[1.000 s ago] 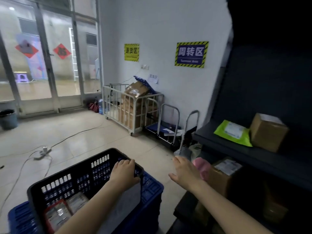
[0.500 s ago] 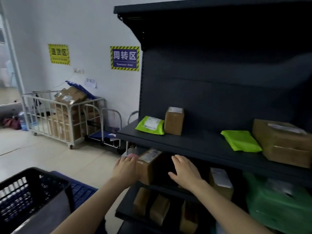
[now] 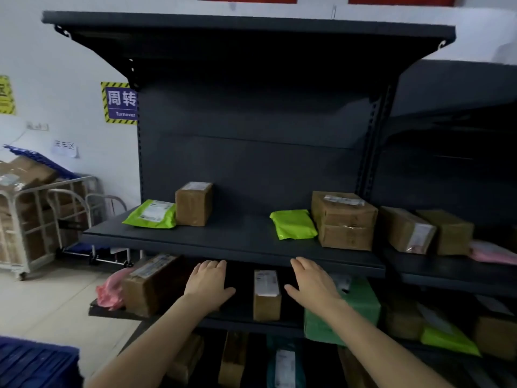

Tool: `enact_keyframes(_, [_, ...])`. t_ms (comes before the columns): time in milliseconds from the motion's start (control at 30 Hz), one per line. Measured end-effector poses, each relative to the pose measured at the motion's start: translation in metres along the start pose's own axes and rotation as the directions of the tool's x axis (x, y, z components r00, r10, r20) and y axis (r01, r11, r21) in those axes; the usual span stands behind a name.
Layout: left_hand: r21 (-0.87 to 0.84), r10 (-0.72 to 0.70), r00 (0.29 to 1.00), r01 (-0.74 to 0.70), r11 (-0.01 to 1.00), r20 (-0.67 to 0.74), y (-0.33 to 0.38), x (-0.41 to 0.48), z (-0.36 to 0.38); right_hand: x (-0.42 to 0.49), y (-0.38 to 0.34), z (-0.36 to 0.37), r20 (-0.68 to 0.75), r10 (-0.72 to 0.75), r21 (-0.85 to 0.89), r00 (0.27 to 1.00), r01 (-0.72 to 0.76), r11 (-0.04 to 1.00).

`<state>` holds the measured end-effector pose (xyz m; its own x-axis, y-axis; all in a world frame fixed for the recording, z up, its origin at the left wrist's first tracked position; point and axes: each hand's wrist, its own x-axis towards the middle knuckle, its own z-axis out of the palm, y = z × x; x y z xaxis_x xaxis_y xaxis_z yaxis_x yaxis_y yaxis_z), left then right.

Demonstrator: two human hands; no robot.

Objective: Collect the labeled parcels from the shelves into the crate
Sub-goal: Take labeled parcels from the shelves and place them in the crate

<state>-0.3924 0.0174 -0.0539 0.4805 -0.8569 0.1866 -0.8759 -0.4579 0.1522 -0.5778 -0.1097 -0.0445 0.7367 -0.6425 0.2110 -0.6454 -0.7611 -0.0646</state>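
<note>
A dark metal shelf unit (image 3: 232, 242) fills the view. On the lower shelf a small upright brown box with a white label (image 3: 266, 295) stands between my hands. My left hand (image 3: 208, 285) is open just left of it, my right hand (image 3: 313, 282) open just right of it; neither touches it. A larger labeled brown box (image 3: 151, 284) lies further left beside a pink bag (image 3: 110, 291). The shelf above carries a green labeled mailer (image 3: 152, 214), a brown box (image 3: 193, 203), a plain green mailer (image 3: 293, 224) and a big taped box (image 3: 344, 219). A corner of the blue crate (image 3: 36, 362) shows bottom left.
A green bag (image 3: 361, 301) sits right of my right hand. More boxes (image 3: 405, 229) fill the neighbouring unit and the bottom shelf. A white wire cart with cartons (image 3: 30, 219) stands at the left wall. Pale floor (image 3: 56, 303) lies between cart and shelf.
The view has swung right from the crate to face the shelf. Both hands have left the crate and moved to either side of the small upright box.
</note>
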Motion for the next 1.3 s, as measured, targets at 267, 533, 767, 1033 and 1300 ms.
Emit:
enact_keyframes(267, [-0.018, 0.098, 0.995, -0.098, 0.995, -0.028, 0.065, 0.023, 0.003, -0.015, 0.065, -0.01, -0.046, 0.106, 0.022, 0.993, -0.105, 0.994])
enact_keyframes(533, [-0.077, 0.145, 0.988, -0.149, 0.986, -0.046, 0.091, 0.067, 0.016, -0.003, 0.097, -0.005, -0.063, 0.122, 0.042, 0.991, -0.119, 0.992])
enact_keyframes(767, [-0.09, 0.188, 0.98, -0.194, 0.977, -0.072, 0.113, 0.138, 0.028, 0.041, 0.133, -0.022, -0.121, 0.156, 0.058, 0.98, -0.15, 0.987])
enact_keyframes(1033, [-0.106, 0.279, 0.959, -0.283, 0.953, -0.052, 0.141, 0.227, 0.038, 0.101, 0.189, -0.04, -0.278, 0.303, 0.09, 0.911, -0.289, 0.953])
enact_keyframes(1300, [-0.085, 0.377, 0.924, -0.372, 0.925, 0.06, 0.182, 0.29, 0.064, 0.128, 0.239, -0.04, -0.306, 0.427, 0.188, 0.851, -0.386, 0.903])
